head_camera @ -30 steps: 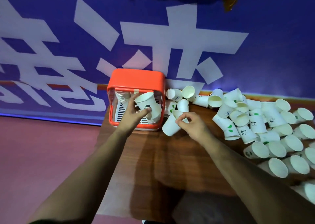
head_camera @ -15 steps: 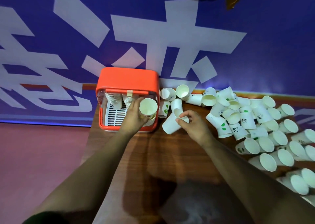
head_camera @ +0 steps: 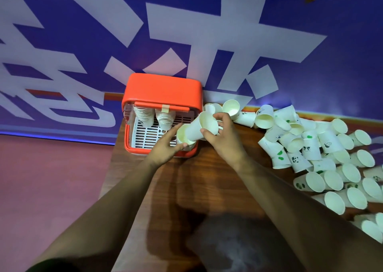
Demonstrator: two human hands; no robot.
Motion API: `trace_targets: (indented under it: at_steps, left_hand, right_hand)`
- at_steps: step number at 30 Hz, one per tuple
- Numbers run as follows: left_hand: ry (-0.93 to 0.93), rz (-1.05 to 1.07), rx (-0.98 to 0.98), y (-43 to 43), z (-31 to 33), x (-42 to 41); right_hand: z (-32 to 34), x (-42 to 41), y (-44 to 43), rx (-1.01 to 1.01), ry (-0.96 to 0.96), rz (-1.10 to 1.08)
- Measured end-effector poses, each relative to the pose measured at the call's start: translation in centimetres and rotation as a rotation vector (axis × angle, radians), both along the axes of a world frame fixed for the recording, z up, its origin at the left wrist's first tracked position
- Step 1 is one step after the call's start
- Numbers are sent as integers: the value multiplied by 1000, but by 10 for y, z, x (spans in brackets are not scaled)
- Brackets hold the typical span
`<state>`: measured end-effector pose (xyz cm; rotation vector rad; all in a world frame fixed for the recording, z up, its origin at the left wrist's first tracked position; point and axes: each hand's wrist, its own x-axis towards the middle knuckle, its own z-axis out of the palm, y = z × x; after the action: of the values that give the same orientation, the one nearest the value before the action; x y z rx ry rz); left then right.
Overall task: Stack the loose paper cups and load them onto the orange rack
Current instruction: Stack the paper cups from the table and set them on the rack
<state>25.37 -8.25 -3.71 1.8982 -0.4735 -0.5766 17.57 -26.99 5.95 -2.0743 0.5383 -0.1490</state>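
While the left hand [head_camera: 165,148] pinches a short set of nested cups [head_camera: 182,134] between its long fingers and thumb at the right front corner of the orange rack [head_camera: 161,89], the right hand [head_camera: 224,140] curls its fingers and thumb round a single cup [head_camera: 202,126]. That cup is tilted, mouth toward the upper right of the frame, and its base sits in the mouth of the nested cups.

Just left of centre in the frame, the rack stands on the far end of the wooden tabletop [head_camera: 207,180], against a blue banner [head_camera: 248,12] with large white characters. Inside it lies a white slatted tray [head_camera: 148,136]. Two stacks of cups hang mouth-down at the back of the rack, one on the left [head_camera: 143,116] and one just beside it on the right [head_camera: 165,120].

Right of the rack, a few cups [head_camera: 231,107] lie near the banner, behind the right hand. Further right, a big pile of loose cups [head_camera: 308,149] covers the tabletop out to the frame edge, most on their sides, some printed with pandas or green marks.
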Motion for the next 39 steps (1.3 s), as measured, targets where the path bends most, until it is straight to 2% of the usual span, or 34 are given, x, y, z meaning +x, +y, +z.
trace_targets:
  at_steps: [3, 8, 16, 21, 28, 35, 39]
  left_hand:
    - [73, 25, -16, 2, -2, 1]
    - [78, 21, -70, 4, -6, 0]
    - [72, 5, -40, 3, -6, 1]
    - [95, 16, -40, 6, -4, -1]
    - [28, 146, 167, 9, -4, -13]
    - [-27, 127, 350, 11, -3, -53]
    - [-53, 37, 406, -35, 12, -80]
  right_hand:
    - [-6, 5, 6, -120, 5, 81]
    - [-18, 13, 17, -258, 29, 249]
    - [-43, 16, 24, -346, 52, 223]
    - [-52, 17, 23, -285, 99, 197]
    - [-47, -1, 2, -202, 177, 118]
    - [-50, -82, -75, -375, 362, 86]
    - [-52, -134, -133, -427, 390, 39]
